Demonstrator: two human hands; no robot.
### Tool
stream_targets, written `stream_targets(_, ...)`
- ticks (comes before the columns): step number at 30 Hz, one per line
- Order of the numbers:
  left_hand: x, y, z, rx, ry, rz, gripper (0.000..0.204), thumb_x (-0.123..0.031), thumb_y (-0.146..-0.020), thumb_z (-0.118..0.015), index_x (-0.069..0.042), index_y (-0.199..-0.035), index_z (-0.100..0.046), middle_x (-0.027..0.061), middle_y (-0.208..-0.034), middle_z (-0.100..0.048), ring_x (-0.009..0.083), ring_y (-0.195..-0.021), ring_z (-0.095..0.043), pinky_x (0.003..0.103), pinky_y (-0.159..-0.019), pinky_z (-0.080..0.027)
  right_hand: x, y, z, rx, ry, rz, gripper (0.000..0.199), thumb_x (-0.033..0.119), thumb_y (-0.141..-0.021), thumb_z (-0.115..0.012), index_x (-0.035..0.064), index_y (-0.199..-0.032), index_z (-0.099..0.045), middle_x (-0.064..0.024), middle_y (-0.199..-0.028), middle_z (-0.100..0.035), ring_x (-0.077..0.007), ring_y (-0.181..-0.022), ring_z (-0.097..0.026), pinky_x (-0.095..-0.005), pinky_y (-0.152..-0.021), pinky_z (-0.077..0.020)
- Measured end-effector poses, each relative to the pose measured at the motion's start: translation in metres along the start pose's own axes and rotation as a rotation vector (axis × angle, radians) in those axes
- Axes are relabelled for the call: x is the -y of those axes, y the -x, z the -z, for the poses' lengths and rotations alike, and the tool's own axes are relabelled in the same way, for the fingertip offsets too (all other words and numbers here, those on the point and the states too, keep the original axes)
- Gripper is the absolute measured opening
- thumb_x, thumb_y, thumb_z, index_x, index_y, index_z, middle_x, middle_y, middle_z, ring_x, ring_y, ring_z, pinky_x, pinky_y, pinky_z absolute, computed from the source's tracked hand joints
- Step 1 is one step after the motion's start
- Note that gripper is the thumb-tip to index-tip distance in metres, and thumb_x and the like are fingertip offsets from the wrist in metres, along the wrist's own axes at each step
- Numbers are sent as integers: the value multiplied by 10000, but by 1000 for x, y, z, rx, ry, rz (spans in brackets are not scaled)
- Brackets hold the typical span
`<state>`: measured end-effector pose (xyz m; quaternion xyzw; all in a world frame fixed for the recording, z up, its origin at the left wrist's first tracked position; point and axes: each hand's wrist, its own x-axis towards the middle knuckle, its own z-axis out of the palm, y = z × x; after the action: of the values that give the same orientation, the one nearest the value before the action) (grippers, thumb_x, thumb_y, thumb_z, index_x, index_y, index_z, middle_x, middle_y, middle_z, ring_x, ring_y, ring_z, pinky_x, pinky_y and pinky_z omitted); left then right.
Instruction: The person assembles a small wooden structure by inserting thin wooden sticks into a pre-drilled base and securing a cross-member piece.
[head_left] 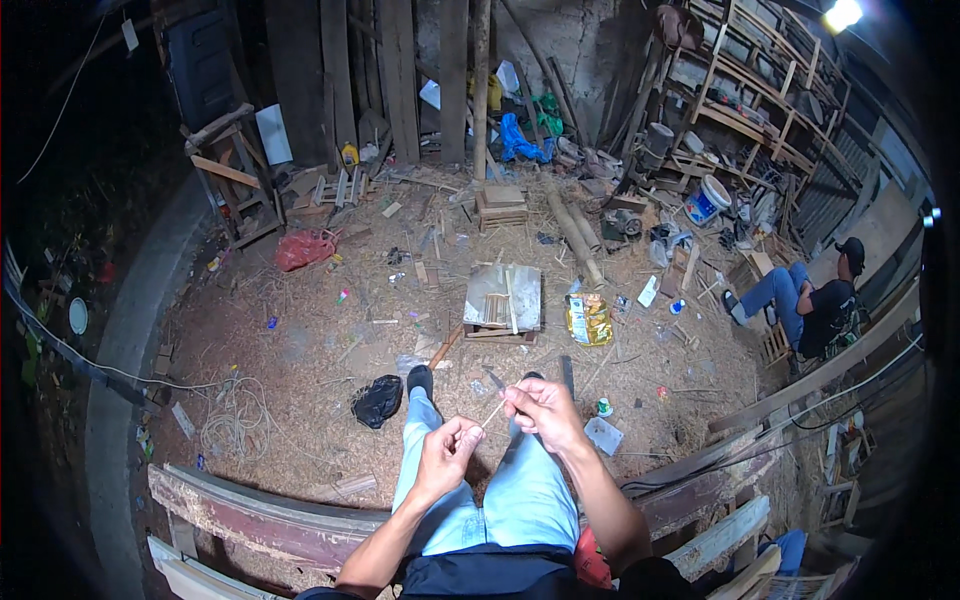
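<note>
Above my knees, my left hand point(450, 455) is closed in a pinch on the near end of a thin pale wooden stick point(493, 413). The stick slants up to the right, and its far end meets the fingers of my right hand point(545, 412). That hand is closed around a small knife, whose dark blade point(494, 379) points up and to the left; its handle is hidden in my fist. Beyond my feet stands a low wooden stool point(478, 290) with a worn pale top. Several thin sticks point(495, 309) lie on it.
A black plastic bag point(378, 402) lies left of my feet, and a yellow packet point(589, 320) beside the stool. Shavings and scraps cover the ground. Another person point(825, 300) sits at the right. A red bag point(305, 250), poles point(575, 235) and a bucket point(708, 199) lie farther off.
</note>
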<state>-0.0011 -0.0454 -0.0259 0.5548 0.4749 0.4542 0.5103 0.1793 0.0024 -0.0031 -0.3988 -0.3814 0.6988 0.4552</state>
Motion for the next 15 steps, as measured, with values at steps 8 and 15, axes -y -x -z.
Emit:
stream_targets(8, -2, 2, 1, -20, -116, -50, 135, -127, -903, -545, -16, -833, -576, -59, -638, -462, 24, -558, -357, 199, -494, -293, -1, -4, 10, -51, -70, 27, 142, 117, -884, -579, -14, -929, -609, -58, -711, -610, -22, -468, -407, -158, -396, -297)
stream_targets(15, 8, 0, 1, 2, 63, 15, 126, -120, -904, -540, -22, -843, -589, -75, -622, -429, 12, -548, -326, 190, -472, -251, -2, 3, 5, -104, -10, 40, 147, 117, -898, -560, -15, -953, -593, -60, -725, -607, -29, -465, -387, -163, -407, -285)
